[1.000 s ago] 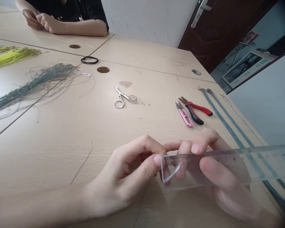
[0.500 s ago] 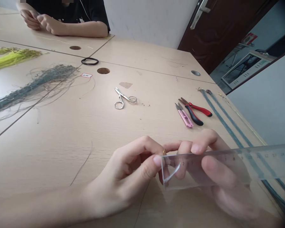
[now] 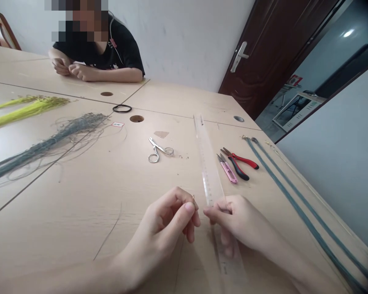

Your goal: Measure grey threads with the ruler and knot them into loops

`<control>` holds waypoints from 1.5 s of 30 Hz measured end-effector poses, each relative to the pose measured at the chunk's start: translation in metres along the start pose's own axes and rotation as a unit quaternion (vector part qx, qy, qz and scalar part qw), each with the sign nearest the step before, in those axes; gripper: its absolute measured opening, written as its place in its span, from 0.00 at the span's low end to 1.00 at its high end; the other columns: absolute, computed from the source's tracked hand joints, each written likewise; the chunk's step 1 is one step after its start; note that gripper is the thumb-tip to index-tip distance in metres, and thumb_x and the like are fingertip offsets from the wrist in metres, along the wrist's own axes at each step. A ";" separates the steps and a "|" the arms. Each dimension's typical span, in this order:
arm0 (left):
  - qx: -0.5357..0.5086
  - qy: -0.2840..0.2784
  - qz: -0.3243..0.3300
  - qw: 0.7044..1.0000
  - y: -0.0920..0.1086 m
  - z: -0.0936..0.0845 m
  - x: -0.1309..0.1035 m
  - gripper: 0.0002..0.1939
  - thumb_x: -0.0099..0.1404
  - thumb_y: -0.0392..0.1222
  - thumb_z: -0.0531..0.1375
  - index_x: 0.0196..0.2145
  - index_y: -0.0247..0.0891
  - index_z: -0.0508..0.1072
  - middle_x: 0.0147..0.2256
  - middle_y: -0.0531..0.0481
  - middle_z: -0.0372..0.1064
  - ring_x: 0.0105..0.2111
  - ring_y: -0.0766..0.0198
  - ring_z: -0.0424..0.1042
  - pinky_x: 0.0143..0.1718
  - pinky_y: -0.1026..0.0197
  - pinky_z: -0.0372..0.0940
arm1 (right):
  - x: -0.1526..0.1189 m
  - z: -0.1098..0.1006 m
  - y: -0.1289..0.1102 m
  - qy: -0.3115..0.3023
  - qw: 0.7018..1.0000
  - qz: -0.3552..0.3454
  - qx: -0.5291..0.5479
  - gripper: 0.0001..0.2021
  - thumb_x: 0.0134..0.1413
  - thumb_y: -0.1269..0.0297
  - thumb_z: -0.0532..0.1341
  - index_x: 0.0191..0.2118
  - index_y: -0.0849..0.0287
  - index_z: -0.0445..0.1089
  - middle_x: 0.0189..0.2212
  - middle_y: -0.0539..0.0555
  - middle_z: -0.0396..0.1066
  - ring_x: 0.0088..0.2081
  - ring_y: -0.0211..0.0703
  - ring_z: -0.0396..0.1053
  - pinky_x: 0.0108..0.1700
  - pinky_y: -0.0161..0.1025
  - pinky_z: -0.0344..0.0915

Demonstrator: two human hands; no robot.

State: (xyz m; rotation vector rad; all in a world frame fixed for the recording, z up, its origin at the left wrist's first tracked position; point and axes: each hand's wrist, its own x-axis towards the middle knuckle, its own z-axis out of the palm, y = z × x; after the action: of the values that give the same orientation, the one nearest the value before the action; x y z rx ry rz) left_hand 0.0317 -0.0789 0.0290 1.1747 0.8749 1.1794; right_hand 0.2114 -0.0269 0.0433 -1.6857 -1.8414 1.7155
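Observation:
My left hand (image 3: 171, 222) is closed, thumb and forefinger pinching a small gold-coloured metal piece (image 3: 194, 197), too small to make out fully. A clear plastic ruler (image 3: 204, 163) now points away from me, its far end toward the back of the table. My right hand (image 3: 233, 218) grips the ruler's middle, thumb on the near side and some fingers showing through the plastic from behind. The two hands are close but apart. Beyond the right hand lie pink thread snips (image 3: 228, 170) and pliers (image 3: 241, 161) with red and black handles.
Silver scissors (image 3: 159, 150) lie open mid-table. Bundles of grey-blue cords (image 3: 58, 141) and yellow cords (image 3: 33, 110) are at left, with two blue-green strands (image 3: 282, 183) at right. A black band (image 3: 122, 108) sits farther back. Across the table, a person in black (image 3: 92, 69) leans on their forearms.
The ruler has swung from lying sideways across both hands to pointing away from me. My right hand has moved apart from the left and changed its hold. The view has tilted up.

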 end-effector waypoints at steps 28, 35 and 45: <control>0.211 -0.037 -0.078 0.974 -0.003 0.004 -0.001 0.08 0.61 0.35 0.54 0.24 0.36 0.66 0.19 0.58 0.57 0.21 0.72 0.55 0.21 0.69 0.51 | -0.021 0.011 -0.004 0.029 0.979 -0.199 0.025 0.13 0.60 0.57 0.57 0.28 0.58 0.60 0.17 0.43 0.53 0.19 0.30 0.52 0.19 0.30 0.49; 0.143 0.012 -0.050 0.988 0.003 0.005 0.002 0.10 0.62 0.40 0.56 0.24 0.36 0.67 0.21 0.56 0.61 0.23 0.70 0.59 0.24 0.68 0.55 | -0.021 0.014 0.000 0.065 0.951 -0.299 0.043 0.08 0.61 0.66 0.56 0.30 0.58 0.62 0.22 0.45 0.58 0.22 0.30 0.57 0.22 0.29 0.54; 0.151 -0.011 0.030 0.988 0.001 -0.001 -0.009 0.07 0.65 0.37 0.55 0.28 0.39 0.67 0.25 0.56 0.64 0.26 0.70 0.62 0.28 0.67 0.57 | -0.023 0.014 0.002 -0.012 0.948 -0.297 0.115 0.15 0.64 0.56 0.53 0.28 0.59 0.64 0.24 0.47 0.59 0.23 0.31 0.55 0.22 0.31 0.52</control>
State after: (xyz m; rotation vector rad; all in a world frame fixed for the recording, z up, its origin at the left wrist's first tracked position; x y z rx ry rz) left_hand 0.0293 -0.0872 0.0293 1.4639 1.0329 1.1061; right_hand 0.2116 -0.0536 0.0496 -0.8947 -1.8149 1.5983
